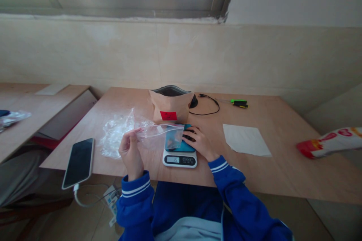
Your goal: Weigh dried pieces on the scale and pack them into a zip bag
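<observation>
My left hand (131,150) pinches the edge of a clear zip-top bag (155,132), stretched sideways over the left part of a digital kitchen scale (180,159). The scale has a white body, a blue top and a lit display. My right hand (199,142) is over the scale's right side, its fingers bent around something dark that they mostly cover. Behind the scale stands an open brown paper pouch (172,103) with a red label. What the pouch holds is hidden.
A heap of clear plastic bags (113,135) lies at left, near a phone (79,162) with a white cable. Rightward are a white paper sheet (246,140), a black cable (210,111), green-and-black handled tools (240,103) and a red-and-white packet (333,143). A window is above.
</observation>
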Demonstrator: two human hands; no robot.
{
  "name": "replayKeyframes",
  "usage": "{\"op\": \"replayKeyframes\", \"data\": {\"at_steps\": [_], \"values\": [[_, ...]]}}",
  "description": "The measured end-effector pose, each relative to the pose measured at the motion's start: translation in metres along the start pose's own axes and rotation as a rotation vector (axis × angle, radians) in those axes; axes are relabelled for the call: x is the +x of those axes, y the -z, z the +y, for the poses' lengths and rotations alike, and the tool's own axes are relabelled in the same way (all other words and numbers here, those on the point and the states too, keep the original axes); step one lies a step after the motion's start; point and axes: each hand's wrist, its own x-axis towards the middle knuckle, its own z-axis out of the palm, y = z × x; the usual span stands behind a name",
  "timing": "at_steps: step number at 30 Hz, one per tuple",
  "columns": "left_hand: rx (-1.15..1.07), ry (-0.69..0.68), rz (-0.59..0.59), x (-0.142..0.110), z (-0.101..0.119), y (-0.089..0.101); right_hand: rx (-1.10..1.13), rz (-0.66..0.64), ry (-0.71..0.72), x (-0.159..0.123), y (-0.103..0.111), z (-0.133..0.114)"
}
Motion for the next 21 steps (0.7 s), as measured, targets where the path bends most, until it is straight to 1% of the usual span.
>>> {"op": "replayKeyframes", "data": {"at_steps": [4,9,11,13,15,16,17,18,21], "values": [[-0.003,0.015,-0.002,0.0,-0.001,-0.001,0.063,0.107,-0.05,-0.004,0.0,-0.002],[-0.007,0.02,-0.013,-0.002,-0.001,-0.002,0.205,0.263,-0.204,-0.006,-0.006,-0.002],[-0.006,0.02,-0.021,-0.002,-0.002,-0.003,0.31,0.317,-0.313,-0.003,-0.009,0.0],[-0.016,0.032,-0.031,-0.004,-0.002,-0.003,0.477,0.416,-0.473,0.003,-0.009,0.0],[-0.022,0.044,-0.044,-0.005,-0.002,-0.004,0.681,0.54,-0.627,0.012,-0.002,-0.003],[-0.016,0.045,-0.053,-0.006,-0.001,-0.004,0.782,0.569,-0.675,0.017,0.006,-0.007],[-0.002,0.041,-0.066,-0.007,-0.001,-0.006,0.873,0.566,-0.696,0.022,0.016,-0.013],[0.015,0.031,-0.079,-0.008,0.0,-0.007,0.949,0.521,-0.693,0.026,0.027,-0.02],[0.06,0.002,-0.121,-0.013,0.004,-0.014,1.096,0.288,-0.585,0.04,0.063,-0.047]]}}
